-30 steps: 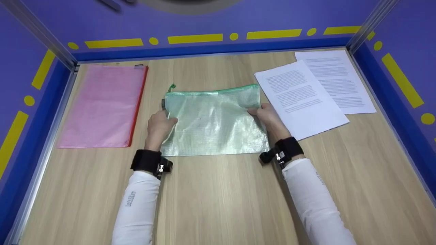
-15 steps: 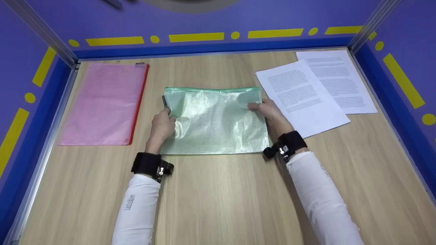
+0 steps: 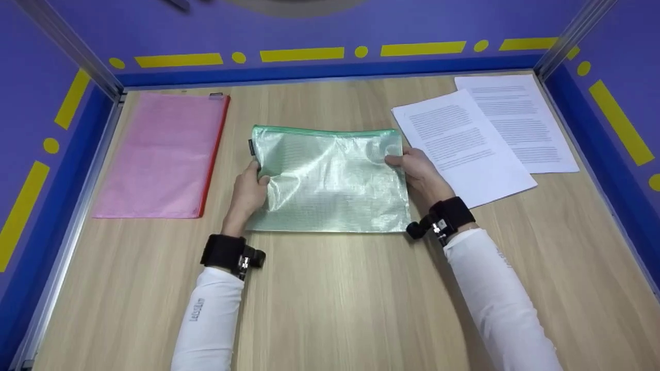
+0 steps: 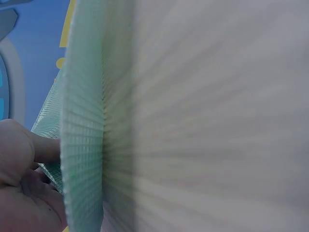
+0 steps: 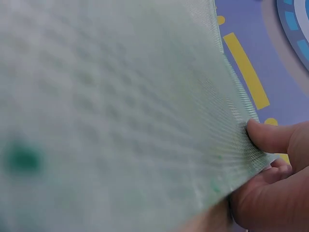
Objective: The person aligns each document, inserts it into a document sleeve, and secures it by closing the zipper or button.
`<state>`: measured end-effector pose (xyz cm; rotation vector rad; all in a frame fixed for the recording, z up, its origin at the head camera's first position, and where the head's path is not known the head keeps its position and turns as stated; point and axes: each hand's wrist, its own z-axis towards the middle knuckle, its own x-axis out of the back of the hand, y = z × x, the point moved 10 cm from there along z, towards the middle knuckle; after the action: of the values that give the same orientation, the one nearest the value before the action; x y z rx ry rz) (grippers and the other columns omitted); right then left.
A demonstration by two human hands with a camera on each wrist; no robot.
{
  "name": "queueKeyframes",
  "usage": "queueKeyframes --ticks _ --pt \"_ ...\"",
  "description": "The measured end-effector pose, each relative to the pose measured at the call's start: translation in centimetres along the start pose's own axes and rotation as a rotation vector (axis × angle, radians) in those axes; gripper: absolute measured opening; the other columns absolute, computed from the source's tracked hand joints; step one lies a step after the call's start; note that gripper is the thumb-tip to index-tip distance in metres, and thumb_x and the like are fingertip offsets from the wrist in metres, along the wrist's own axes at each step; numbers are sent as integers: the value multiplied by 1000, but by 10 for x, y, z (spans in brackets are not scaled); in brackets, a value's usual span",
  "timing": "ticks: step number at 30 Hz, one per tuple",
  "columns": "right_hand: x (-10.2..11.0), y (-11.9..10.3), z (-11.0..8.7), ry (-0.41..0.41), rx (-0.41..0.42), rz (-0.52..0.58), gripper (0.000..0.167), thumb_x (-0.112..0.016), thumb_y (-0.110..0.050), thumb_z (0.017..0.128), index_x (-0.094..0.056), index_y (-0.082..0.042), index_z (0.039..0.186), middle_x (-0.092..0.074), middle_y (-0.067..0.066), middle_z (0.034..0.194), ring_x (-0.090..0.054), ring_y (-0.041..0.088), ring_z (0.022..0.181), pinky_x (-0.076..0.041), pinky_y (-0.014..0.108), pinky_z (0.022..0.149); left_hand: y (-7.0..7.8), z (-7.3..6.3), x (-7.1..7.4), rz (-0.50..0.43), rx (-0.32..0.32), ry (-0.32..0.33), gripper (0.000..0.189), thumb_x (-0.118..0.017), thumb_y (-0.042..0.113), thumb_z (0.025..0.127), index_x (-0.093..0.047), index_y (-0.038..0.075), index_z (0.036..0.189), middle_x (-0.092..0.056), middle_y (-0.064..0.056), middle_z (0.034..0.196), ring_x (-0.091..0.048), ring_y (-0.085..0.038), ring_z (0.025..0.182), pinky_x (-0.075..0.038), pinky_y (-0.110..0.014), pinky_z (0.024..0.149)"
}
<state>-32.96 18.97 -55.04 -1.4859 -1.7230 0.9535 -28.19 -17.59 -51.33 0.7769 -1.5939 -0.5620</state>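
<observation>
In the head view, a translucent green mesh zipper pouch (image 3: 330, 185) lies between the two hands, its green zipper edge on the far side. My left hand (image 3: 247, 193) pinches its left side, the thumb on top, just below a small black tab (image 3: 251, 147). At the pouch's right side my right hand (image 3: 420, 167) grips the edge, also thumb on top. The right wrist view shows the thumb (image 5: 270, 137) pressing the mesh, with curled fingers beneath. In the left wrist view, the pouch (image 4: 82, 130) stands nearly edge-on and hides part of the left hand (image 4: 26, 179).
A pink zipper pouch (image 3: 160, 159) with a red zipper lies on the table's left. Two overlapping lots of printed paper (image 3: 464, 180) lie at the right, close to the right hand. Purple-blue panels (image 3: 309, 31) wall the table at the back and both sides.
Both hands keep hold of the green pouch. Its left top corner has shifted away from me, and the green zipper pull seen there a second ago is out of sight.
</observation>
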Motion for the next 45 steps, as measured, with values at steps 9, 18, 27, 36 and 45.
queueKeyframes --ticks 9,18,27,36,45 --pt "7 -14 -5 -7 89 -11 46 -60 -8 96 -49 5 139 -66 -2 96 -65 11 86 -55 24 81 -1 6 7 -186 33 1 51 -60 13 97 -39 3 143 -61 -20 132 -58 -26 105 -48 -35 90" --pt "13 -18 -10 24 156 -97 39 -62 -8 94 -57 3 131 -64 -4 102 -61 12 93 -53 25 84 7 14 26 -323 54 14 60 -61 32 98 -39 1 145 -59 -21 137 -62 -24 110 -52 -33 89" --pt "10 -19 -14 -28 188 -71 29 -61 -9 95 -62 0 123 -67 -5 98 -61 12 90 -52 26 82 23 17 43 -304 -27 151 29 -65 35 95 -52 9 96 -41 6 69 -39 -7 60 -34 -21 55" --pt "6 -24 -12 -30 221 -143 37 -61 -7 94 -58 2 131 -67 -6 106 -56 15 103 -37 37 106 29 17 56 -326 -52 219 26 -67 25 95 -49 12 81 -36 6 68 -36 -6 61 -31 -19 55" --pt "20 -24 -8 43 147 -23 35 -66 -9 92 -61 -4 126 -69 -2 96 -66 15 87 -55 30 82 33 14 47 -260 -100 180 22 -59 11 98 -61 -3 114 -49 -3 91 -45 -16 83 -38 -23 69"
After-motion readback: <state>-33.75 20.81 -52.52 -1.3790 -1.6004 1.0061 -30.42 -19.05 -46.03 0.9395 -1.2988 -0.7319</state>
